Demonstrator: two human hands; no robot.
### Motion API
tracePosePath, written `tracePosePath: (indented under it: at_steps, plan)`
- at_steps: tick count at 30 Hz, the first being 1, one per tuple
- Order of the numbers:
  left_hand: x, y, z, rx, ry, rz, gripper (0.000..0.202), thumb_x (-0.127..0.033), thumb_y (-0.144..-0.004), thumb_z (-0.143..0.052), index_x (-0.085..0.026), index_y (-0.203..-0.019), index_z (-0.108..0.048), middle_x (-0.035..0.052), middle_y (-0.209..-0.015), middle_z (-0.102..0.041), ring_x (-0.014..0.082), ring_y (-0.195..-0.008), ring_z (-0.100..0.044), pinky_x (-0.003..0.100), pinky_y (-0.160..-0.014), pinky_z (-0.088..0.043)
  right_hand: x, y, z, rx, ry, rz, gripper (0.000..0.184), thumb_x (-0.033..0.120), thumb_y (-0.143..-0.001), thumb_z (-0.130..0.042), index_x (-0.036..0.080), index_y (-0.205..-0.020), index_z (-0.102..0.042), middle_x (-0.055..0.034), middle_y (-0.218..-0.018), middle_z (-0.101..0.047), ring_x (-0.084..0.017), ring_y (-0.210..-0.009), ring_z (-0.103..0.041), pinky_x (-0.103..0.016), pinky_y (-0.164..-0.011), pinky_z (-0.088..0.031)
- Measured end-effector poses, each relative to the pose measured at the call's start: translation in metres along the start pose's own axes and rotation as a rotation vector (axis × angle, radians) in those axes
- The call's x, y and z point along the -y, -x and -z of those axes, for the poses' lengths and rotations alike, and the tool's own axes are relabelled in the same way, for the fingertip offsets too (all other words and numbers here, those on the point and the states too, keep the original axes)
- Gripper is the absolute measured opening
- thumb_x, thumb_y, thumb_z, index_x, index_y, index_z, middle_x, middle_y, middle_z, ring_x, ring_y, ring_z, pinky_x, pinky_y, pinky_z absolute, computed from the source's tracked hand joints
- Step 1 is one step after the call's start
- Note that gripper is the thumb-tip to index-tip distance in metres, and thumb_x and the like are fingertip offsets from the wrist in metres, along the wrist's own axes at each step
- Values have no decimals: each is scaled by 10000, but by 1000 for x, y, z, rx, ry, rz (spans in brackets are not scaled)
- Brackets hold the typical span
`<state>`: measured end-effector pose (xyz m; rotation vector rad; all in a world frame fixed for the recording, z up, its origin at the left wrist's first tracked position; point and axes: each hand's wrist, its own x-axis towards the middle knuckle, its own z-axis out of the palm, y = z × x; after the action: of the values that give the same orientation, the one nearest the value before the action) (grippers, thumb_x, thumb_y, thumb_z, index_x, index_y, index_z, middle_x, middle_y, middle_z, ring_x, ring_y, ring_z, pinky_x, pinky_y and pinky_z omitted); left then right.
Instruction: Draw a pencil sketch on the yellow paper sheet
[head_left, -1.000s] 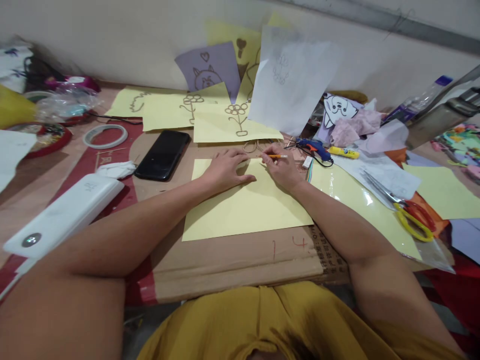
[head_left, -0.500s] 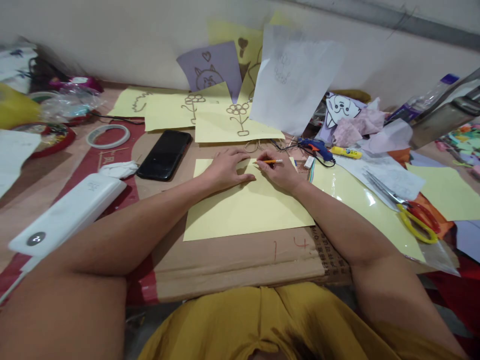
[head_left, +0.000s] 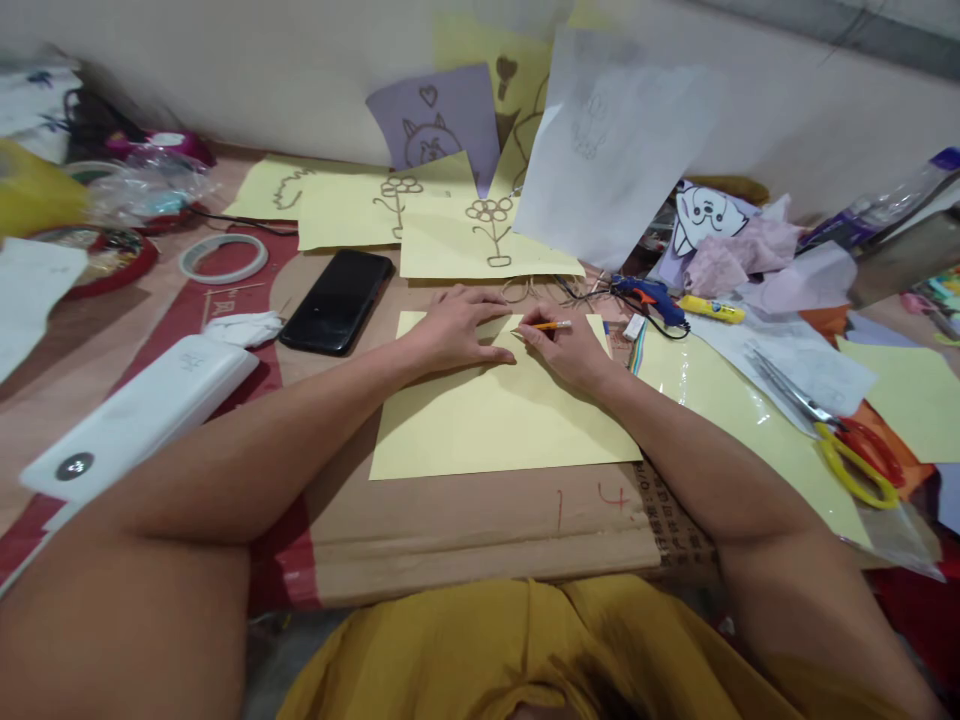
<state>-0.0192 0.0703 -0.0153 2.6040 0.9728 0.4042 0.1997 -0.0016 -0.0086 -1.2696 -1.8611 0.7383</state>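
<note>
A yellow sheet of paper (head_left: 480, 430) lies on the cardboard in front of me. My left hand (head_left: 457, 330) rests flat on its upper left part, thumb spread away from the fingers. Pinched in my right hand (head_left: 566, 345) is an orange pencil (head_left: 553, 326), its tip at the sheet's upper middle, just right of my left thumb and fingers. Whether a mark is under the tip is too small to tell. Behind the sheet stands a yellow card with a flower outline (head_left: 450, 240). A white eraser (head_left: 634, 327) sits right of my right hand.
On the left are a black phone (head_left: 337, 302), a white power bank (head_left: 142, 415) and a tape roll (head_left: 223, 259). To the right lie a blue glue gun (head_left: 651, 298), a yellow glue stick (head_left: 711, 308) and yellow-and-red-handled scissors (head_left: 855, 465). A white sheet (head_left: 600, 180) leans on the wall.
The view has shifted slightly, so the things at the right appear further right. Both hands stay at the paper's upper part, the pencil still in my right hand.
</note>
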Motion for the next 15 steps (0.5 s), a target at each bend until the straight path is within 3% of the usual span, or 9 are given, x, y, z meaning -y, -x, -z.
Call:
tracePosePath:
  at_steps: [6, 15]
  plan:
    - [18, 0, 7, 81, -5, -103, 987, -805, -751, -732, -266, -1551, -523, 100, -1609, -490, 364, -1475, -410, 478, -1239, -277, -7, 0, -1, -28, 6, -11, 159, 374, -952, -622, 231, -882, -633, -10, -793, -683, -173, -754, -605, -330, -702, -465]
    - [15, 0, 4, 7, 77, -97, 940, -751, -701, -815, -276, -1483, -601, 93, -1556, -553, 337, -1443, -471, 460, -1232, -314, -7, 1, 0, -43, 45, 8, 149, 362, -952, -611, 237, -871, -625, -13, -793, -699, -181, -756, -630, -342, -707, -476]
